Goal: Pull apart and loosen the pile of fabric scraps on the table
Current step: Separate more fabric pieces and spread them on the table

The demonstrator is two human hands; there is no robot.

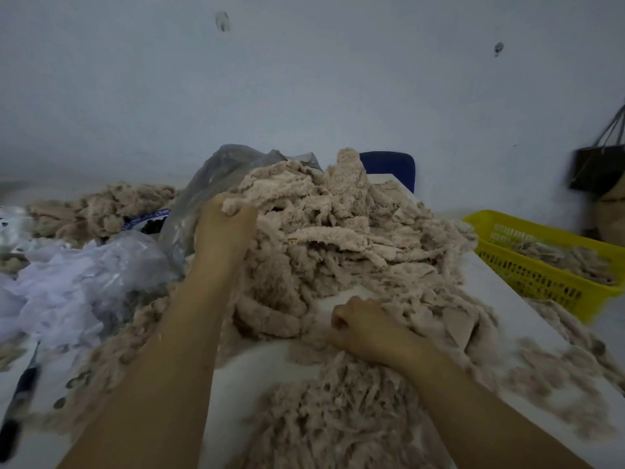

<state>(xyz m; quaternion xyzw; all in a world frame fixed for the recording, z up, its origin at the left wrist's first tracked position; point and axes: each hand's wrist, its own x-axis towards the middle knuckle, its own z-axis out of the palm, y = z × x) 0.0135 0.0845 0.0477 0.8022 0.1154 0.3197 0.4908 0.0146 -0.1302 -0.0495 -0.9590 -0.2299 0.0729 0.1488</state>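
**Head view.**

Pile of pinkish-beige fuzzy fabric scraps [338,238]: mid-table on the white table [263,363], heaped high at the back, spilling forward and to your right in loose trails. The scraps are long narrow strips, shaggy-edged and tangled over one another. A few lie flat and ribbon-like across the top, and one tuft stands up at the rear peak. Nearer you, a flatter spread of the same strips fans out between your forearms.

Your left hand [225,228]: up at the pile's upper left flank, fingers curled closed round a clump of strips, fluff showing between thumb and fingers.

Your right hand [365,328]: low at the pile's near edge, knuckles up, fingers curled under into the strips, resting on the scraps. The fingertips are hidden, so you cannot tell how much it has hold of.

Materials round about:
- Clear grey plastic bag [209,184]: crinkled and glossy, touching the pile's left side behind your left hand.
- Crumpled white plastic sheeting [67,275]: further left, thin and translucent.
- Second, lower heap of fuzzy strips [101,208]: at the far left rear.
- Yellow perforated plastic basket [541,282]: rectangular and rigid, at the right table edge, just beside the pile's trailing strips, with a shallow layer of strips inside.
- Dark-handled tool [20,397]: near the left edge, blurred, kind unclear.
- Blue chair back [389,167]: behind the pile.
- Pale wall [304,79]: matte.
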